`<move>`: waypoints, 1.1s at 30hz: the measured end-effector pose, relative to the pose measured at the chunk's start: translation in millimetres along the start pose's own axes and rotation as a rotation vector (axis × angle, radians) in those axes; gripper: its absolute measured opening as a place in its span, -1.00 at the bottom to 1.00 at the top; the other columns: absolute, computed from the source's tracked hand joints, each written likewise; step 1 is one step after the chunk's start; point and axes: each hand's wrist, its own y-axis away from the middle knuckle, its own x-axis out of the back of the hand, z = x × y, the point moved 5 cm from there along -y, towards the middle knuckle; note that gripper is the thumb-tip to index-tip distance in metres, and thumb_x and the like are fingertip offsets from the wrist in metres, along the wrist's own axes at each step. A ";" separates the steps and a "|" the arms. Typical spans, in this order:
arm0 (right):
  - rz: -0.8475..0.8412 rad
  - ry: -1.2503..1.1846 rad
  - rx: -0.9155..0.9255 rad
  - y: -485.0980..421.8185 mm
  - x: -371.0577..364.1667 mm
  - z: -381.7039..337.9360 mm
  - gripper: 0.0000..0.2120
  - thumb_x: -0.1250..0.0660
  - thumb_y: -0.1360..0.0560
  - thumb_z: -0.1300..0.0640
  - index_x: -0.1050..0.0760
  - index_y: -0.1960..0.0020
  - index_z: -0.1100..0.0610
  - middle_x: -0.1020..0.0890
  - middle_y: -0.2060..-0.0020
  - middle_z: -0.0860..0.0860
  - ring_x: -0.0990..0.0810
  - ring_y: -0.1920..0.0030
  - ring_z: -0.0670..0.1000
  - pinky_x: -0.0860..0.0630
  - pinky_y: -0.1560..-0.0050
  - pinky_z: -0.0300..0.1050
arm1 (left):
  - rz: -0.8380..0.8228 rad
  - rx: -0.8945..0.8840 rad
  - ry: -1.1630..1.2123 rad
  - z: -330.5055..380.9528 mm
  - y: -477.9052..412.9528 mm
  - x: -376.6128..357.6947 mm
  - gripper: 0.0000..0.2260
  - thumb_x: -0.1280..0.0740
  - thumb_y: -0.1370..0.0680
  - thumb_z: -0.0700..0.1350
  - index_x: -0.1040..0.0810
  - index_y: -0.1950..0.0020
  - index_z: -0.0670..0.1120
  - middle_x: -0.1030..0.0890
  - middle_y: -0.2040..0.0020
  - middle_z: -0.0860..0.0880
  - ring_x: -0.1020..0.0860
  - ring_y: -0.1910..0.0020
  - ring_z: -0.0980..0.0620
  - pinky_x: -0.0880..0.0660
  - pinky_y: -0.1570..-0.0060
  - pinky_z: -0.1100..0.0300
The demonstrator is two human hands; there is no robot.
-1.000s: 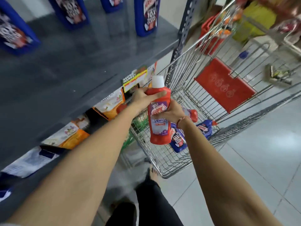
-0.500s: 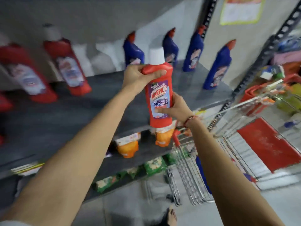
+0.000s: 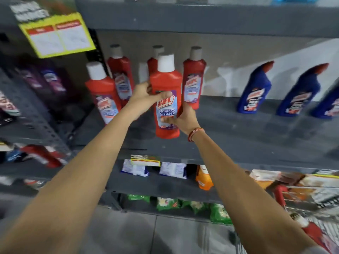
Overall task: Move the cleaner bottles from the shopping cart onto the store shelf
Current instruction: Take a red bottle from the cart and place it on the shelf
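I hold a red Harpic bathroom cleaner bottle with a white cap upright, over the front part of the grey store shelf. My left hand grips its left side at label height. My right hand grips its lower right side. Whether its base touches the shelf I cannot tell. Several red bottles of the same kind stand on the shelf behind and to the left. Blue cleaner bottles stand further right. The shopping cart shows at the lower right, with a red bottle in it.
A yellow price sign hangs at the upper left. A perforated grey upright separates a left bay holding dark bottles. Lower shelves carry white, orange and green packets. Grey floor tiles lie below.
Both hands have carried the red bottle up from the cart to the shelf, in front of the other red bottles. My view has swung left and up toward the shelf.
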 end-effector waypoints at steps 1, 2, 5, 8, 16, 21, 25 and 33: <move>-0.012 0.011 0.004 -2.2 -10.5 -0.8 -0.34 -0.62 -0.15 0.14 -0.45 -0.17 0.24 -0.64 -0.10 0.12 -0.61 -0.06 0.07 -0.54 -0.16 0.01 | 0.016 0.008 -0.002 -9.1 2.3 10.8 -0.69 -0.46 -0.38 -0.23 -0.50 -0.08 -0.16 -0.61 0.09 0.07 -0.60 0.24 0.37 -0.51 0.21 0.46; -0.021 0.021 0.004 -4.1 -19.3 -0.6 -0.34 -0.61 -0.16 0.15 -0.44 -0.18 0.24 -0.64 -0.11 0.14 -0.61 -0.08 0.10 -0.53 -0.17 0.02 | 0.026 0.013 -0.011 -15.7 3.6 19.1 -0.70 -0.46 -0.38 -0.24 -0.50 -0.07 -0.14 -0.61 0.09 0.08 -0.61 0.23 0.37 -0.51 0.19 0.46; -0.021 0.028 -0.020 -6.0 -36.9 3.0 -0.32 -0.60 -0.17 0.17 -0.42 -0.23 0.23 -0.62 -0.14 0.15 -0.59 -0.13 0.12 -0.51 -0.21 0.01 | 0.003 0.021 -0.039 -31.2 5.1 29.9 -0.66 -0.49 -0.35 -0.22 -0.51 -0.07 -0.10 -0.63 0.00 0.00 -0.61 0.12 0.30 -0.54 0.07 0.40; -0.001 0.009 -0.055 -6.0 -43.5 11.8 -0.33 -0.60 -0.18 0.17 -0.43 -0.23 0.20 -0.63 -0.14 0.14 -0.59 -0.13 0.11 -0.50 -0.22 -0.04 | -0.031 0.025 -0.036 -39.1 3.9 25.4 -0.68 -0.50 -0.34 -0.21 -0.50 -0.03 -0.03 -0.61 -0.04 -0.02 -0.58 0.10 0.30 -0.54 0.06 0.40; -0.064 0.090 -0.116 -9.7 -45.9 32.9 -0.39 -0.53 -0.29 0.16 -0.39 -0.28 0.18 -0.58 -0.21 0.14 -0.54 -0.21 0.12 -0.43 -0.29 -0.05 | -0.050 0.109 -0.013 -77.6 3.5 19.6 -0.56 -0.49 -0.35 -0.18 -0.47 -0.19 -0.16 -0.59 -0.18 -0.11 -0.59 -0.06 0.08 -0.55 -0.10 0.17; -0.068 0.101 -0.101 -8.0 -46.0 35.3 -0.43 -0.52 -0.30 0.16 -0.40 -0.25 0.20 -0.60 -0.19 0.15 -0.56 -0.19 0.12 -0.45 -0.27 -0.05 | -0.017 0.134 0.020 -81.8 1.8 17.0 -0.62 -0.47 -0.37 -0.24 -0.48 -0.15 -0.13 -0.61 0.01 0.03 -0.62 0.15 0.31 -0.56 0.16 0.41; -0.073 0.136 -0.085 -6.8 -43.5 35.8 -0.46 -0.51 -0.31 0.20 -0.41 -0.23 0.25 -0.59 -0.18 0.19 -0.55 -0.19 0.17 -0.47 -0.28 0.06 | -0.032 0.145 0.007 -80.5 1.9 14.6 -0.58 -0.44 -0.39 -0.26 -0.45 -0.22 -0.18 -0.58 0.05 0.12 -0.60 0.20 0.38 -0.52 0.22 0.48; 0.128 0.129 -0.071 29.7 40.9 57.3 -0.52 -0.49 -0.34 0.16 -0.46 -0.21 0.22 -0.62 -0.13 0.13 -0.58 -0.15 0.07 -0.45 -0.21 -0.16 | 0.517 0.080 0.079 -96.8 68.3 -23.3 -0.55 -0.49 -0.36 -0.08 -0.50 -0.19 -0.20 -0.58 -0.15 -0.16 -0.56 -0.03 0.09 -0.51 -0.07 0.22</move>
